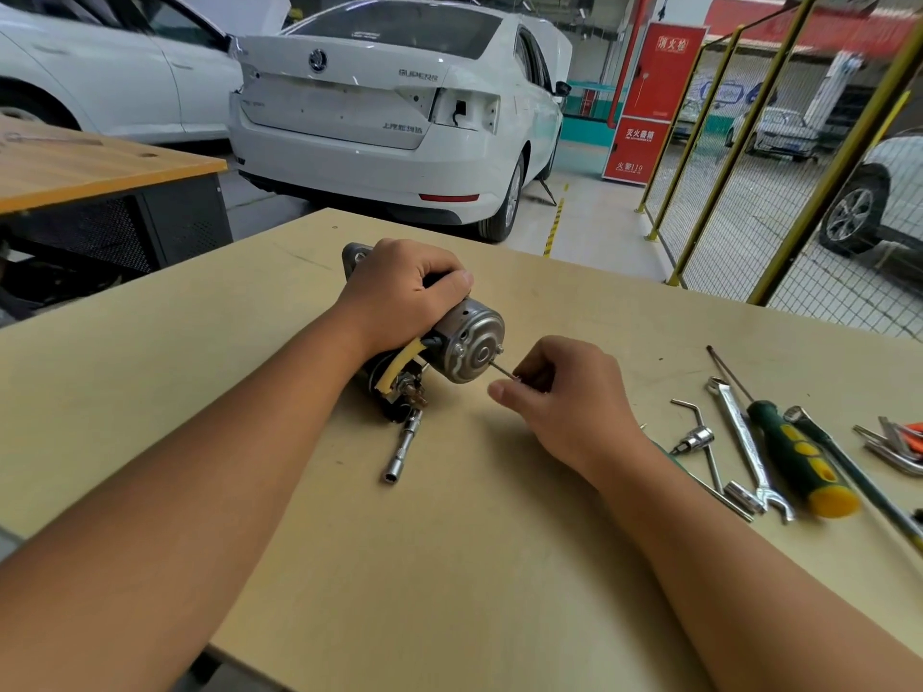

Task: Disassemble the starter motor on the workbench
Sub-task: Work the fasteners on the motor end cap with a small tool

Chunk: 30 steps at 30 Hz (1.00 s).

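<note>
Head view gives us both bare forearms reaching over the pale wooden workbench (pixel 499 541), where the starter motor with its black body and ribbed silver end cap (pixel 467 344) lies on its side. Our left hand (pixel 399 292) is wrapped over the top of the motor's body, fingers curled closed around it and the thumb pointing toward the end cap. Just below that grip we see a strip of yellow sleeving (pixel 402 364) running down the motor's near side, and below it a chrome socket extension (pixel 404 449) lying on the bench with one end touching the motor's terminal area. Our right hand (pixel 564 392) sits just to the right of the end cap, thumb and fingers pinched together on a thin dark metal rod (pixel 502 369) whose far end meets the face of the cap; we cannot tell what kind of tool or bolt it is. Well to the right of this pinch lie a green-and-yellow-handled screwdriver (pixel 799 457), a silver open-ended spanner (pixel 746 447), a bent chrome socket handle (pixel 699 437) and a bundle of hex keys (pixel 894 444). Beyond the left hand's grip stands a white saloon car (pixel 389 117)
</note>
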Each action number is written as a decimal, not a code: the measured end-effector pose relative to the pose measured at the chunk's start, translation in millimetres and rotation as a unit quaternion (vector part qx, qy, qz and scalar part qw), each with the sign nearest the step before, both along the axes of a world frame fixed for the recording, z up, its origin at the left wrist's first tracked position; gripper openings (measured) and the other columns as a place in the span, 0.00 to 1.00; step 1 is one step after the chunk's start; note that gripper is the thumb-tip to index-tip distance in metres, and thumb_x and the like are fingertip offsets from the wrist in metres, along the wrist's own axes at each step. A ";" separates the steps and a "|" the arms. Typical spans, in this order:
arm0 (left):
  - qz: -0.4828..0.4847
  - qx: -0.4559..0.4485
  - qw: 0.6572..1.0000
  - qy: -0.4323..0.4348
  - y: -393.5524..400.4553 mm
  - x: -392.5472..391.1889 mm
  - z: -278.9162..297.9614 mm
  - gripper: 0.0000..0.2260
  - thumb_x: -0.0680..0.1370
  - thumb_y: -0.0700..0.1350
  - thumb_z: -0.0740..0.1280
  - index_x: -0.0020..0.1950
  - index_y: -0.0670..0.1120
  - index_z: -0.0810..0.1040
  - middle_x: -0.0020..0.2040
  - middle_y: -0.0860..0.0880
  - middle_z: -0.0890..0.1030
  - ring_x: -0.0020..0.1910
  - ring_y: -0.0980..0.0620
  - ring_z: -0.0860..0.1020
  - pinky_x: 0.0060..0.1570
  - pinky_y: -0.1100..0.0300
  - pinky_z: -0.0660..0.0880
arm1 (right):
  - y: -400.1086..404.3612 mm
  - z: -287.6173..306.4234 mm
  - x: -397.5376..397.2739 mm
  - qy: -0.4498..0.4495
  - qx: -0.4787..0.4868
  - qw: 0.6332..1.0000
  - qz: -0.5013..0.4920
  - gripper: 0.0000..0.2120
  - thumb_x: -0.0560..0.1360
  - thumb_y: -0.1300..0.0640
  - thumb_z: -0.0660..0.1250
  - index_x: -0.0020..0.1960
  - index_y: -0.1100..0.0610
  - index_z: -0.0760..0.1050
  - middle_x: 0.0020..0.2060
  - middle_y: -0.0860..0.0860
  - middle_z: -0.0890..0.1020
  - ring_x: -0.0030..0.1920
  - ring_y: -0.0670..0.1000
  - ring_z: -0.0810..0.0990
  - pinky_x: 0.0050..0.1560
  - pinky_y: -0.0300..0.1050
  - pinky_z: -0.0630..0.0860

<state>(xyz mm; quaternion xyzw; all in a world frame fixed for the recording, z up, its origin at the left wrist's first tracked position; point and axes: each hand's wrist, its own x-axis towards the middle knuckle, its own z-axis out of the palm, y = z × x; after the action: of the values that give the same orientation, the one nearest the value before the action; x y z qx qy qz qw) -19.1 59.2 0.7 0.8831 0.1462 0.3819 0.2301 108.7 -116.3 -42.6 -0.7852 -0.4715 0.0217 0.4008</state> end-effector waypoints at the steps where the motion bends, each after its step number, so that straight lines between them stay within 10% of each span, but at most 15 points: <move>1: 0.001 0.000 1.000 0.000 0.3 -0.1 -0.2 0.14 0.79 0.51 0.65 0.44 0.47 0.87 0.36 0.51 0.85 0.41 0.49 0.83 0.46 0.45 0.80 | -0.4 -0.2 0.5 0.010 0.014 1.000 -0.002 0.14 0.67 0.46 0.80 0.36 0.50 0.76 0.31 0.45 0.79 0.32 0.43 0.75 0.30 0.35 0.66; 7: 0.002 0.004 1.000 0.001 1.1 0.2 -0.1 0.14 0.79 0.52 0.65 0.44 0.47 0.87 0.37 0.51 0.85 0.42 0.49 0.83 0.46 0.45 0.81 | -0.8 1.7 0.8 0.064 -0.028 0.997 0.031 0.20 0.80 0.42 0.64 0.36 0.52 0.80 0.30 0.45 0.84 0.31 0.42 0.79 0.38 0.43 0.72; 13: 0.003 0.001 1.000 0.000 2.1 0.6 -1.2 0.14 0.79 0.52 0.64 0.44 0.48 0.87 0.37 0.52 0.85 0.42 0.50 0.83 0.46 0.44 0.81 | -0.2 0.7 2.8 0.066 0.042 0.997 0.010 0.15 0.68 0.45 0.80 0.37 0.52 0.77 0.29 0.45 0.79 0.30 0.41 0.74 0.30 0.34 0.70; 18: 0.000 0.001 1.000 0.002 2.3 1.0 -1.4 0.14 0.79 0.53 0.64 0.44 0.48 0.87 0.37 0.51 0.85 0.41 0.50 0.83 0.46 0.44 0.81 | -0.2 2.7 -0.1 0.077 -0.057 0.995 0.039 0.21 0.81 0.40 0.62 0.38 0.51 0.81 0.31 0.44 0.84 0.32 0.42 0.79 0.40 0.44 0.73; 24: -0.001 0.003 1.000 0.002 3.0 1.2 -1.6 0.14 0.79 0.52 0.64 0.43 0.48 0.87 0.37 0.51 0.85 0.41 0.49 0.83 0.46 0.45 0.81 | -1.2 2.5 3.3 0.082 0.026 0.996 0.012 0.15 0.68 0.44 0.80 0.36 0.54 0.80 0.28 0.46 0.81 0.29 0.43 0.76 0.30 0.39 0.71; 30: 0.000 0.004 1.000 0.000 3.6 1.8 -1.6 0.14 0.79 0.53 0.64 0.44 0.47 0.87 0.38 0.51 0.85 0.42 0.49 0.83 0.46 0.45 0.81 | 1.6 1.5 0.9 0.045 -0.055 0.997 0.023 0.22 0.81 0.40 0.63 0.35 0.52 0.80 0.28 0.44 0.82 0.31 0.45 0.79 0.38 0.45 0.73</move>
<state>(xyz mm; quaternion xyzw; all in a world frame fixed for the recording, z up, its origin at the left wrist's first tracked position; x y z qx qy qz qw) -17.3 62.8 -0.9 0.8839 0.1446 0.3830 0.2262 109.7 -114.6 -41.2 -0.7935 -0.4689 0.0922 0.3769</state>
